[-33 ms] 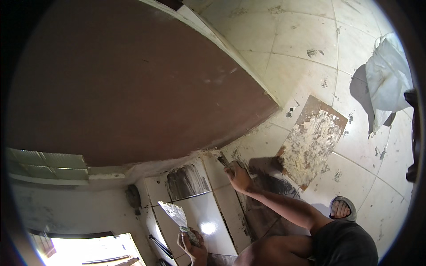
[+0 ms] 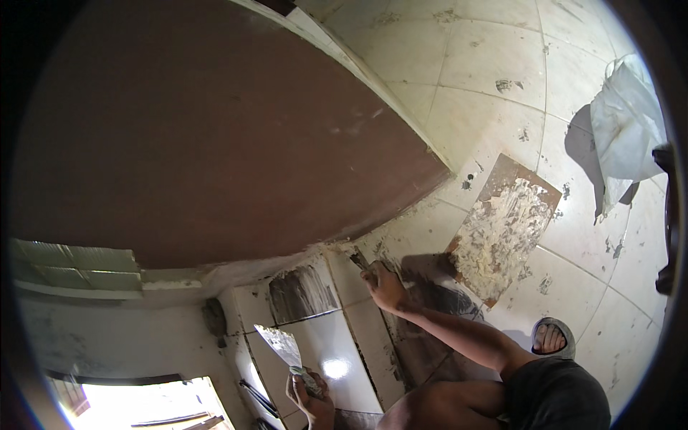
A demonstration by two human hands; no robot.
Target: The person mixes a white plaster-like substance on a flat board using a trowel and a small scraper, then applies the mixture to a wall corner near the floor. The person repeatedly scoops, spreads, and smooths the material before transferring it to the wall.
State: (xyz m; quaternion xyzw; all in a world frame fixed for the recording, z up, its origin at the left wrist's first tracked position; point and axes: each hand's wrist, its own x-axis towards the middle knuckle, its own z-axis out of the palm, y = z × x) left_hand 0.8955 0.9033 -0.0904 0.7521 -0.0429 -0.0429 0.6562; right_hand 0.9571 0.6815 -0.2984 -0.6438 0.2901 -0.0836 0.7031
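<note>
My left hand (image 2: 312, 400), low in the view, is closed round the handle of a wide putty knife (image 2: 281, 345). Its pale, smeared blade points up and to the left, over white glossy tiles (image 2: 326, 351). Farther up and to the right, my right hand (image 2: 388, 288) grips a small dark scraper (image 2: 359, 259). The scraper's tip is at the seam between the tiles and the base of the brown panel (image 2: 236, 143); whether it touches is hard to tell. Part of the scraper is hidden by my fingers.
A board (image 2: 507, 170) coated with cream-coloured paste lies on the tiled floor (image 2: 573, 272) to the right. Beyond it is a white plastic sack (image 2: 627, 129). My sandalled foot (image 2: 552, 338) rests nearby. A bright opening (image 2: 143, 405) is at lower left. Dark smears mark a tile (image 2: 304, 294).
</note>
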